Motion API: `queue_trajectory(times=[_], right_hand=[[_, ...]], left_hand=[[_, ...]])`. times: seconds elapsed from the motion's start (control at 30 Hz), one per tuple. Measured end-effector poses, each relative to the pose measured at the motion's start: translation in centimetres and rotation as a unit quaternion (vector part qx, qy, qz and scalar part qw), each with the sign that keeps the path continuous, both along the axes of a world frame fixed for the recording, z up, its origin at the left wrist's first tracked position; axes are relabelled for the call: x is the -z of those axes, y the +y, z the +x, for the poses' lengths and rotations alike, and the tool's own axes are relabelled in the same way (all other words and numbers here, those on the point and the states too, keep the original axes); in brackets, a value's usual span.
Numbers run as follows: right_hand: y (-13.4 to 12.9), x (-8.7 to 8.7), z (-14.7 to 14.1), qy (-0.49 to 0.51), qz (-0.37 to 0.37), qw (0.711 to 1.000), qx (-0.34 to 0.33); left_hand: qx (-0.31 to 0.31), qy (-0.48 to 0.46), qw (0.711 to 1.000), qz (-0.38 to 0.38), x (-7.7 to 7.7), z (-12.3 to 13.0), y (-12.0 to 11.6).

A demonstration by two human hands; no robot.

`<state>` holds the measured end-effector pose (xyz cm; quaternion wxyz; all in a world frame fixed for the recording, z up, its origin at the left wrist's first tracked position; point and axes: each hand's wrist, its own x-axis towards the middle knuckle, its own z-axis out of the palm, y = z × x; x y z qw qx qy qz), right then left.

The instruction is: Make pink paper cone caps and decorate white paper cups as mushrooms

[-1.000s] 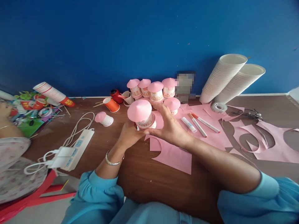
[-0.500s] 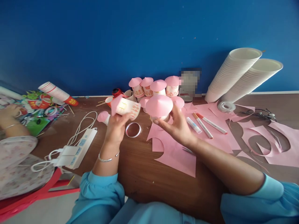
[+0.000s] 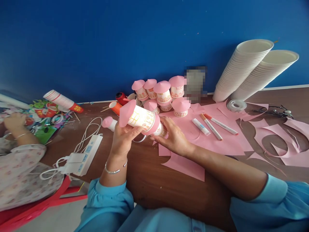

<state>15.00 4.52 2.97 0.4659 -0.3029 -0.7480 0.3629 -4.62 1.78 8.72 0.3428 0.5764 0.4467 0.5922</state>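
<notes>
My left hand point(image 3: 123, 139) grips a white paper cup point(image 3: 142, 118) with a pink cone roof and a yellow window drawn on it, tilted on its side above the table. Against its open end lies a second paper cup point(image 3: 159, 129), held in my right hand point(image 3: 175, 138). A pink rim shows between the two cups, and the second cup's roof is mostly hidden by the first. Behind my hands stand several more paper cups with pink cone roofs point(image 3: 162, 87), some stacked. A roll of tape point(image 3: 139, 140) is partly covered by the held cups.
Pink paper point(image 3: 227, 141), a glue stick point(image 3: 201, 127) and two markers point(image 3: 211, 127) lie to the right. Two tall stacks of white cups point(image 3: 243, 71) lean on the wall. At left are a power strip point(image 3: 87, 156), a small roofed cup point(image 3: 109, 123) and another person's arm point(image 3: 20, 129).
My right hand has brought its roofed cup down and left, tipping it against the open end of the cup in my left hand. The view has shifted slightly.
</notes>
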Motion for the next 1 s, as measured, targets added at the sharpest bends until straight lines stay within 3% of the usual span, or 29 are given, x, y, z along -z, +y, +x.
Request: queue_trajectory(times=[0.37, 0.87, 1.0], right_hand=[[-0.1, 0.4, -0.1, 0.010, 0.038, 0.999, -0.009], [-0.3, 0.0, 0.1, 0.032, -0.014, 0.999, -0.040], [-0.3, 0.2, 0.0, 0.037, -0.015, 0.998, -0.048]], left_hand=[[-0.001, 0.087, 0.996, -0.033, -1.3, -0.1, -1.1], [0.060, 0.067, 0.993, -0.077, -0.9, 0.5, -1.7], [0.044, 0.073, 0.993, -0.085, -0.7, 0.6, -2.1]])
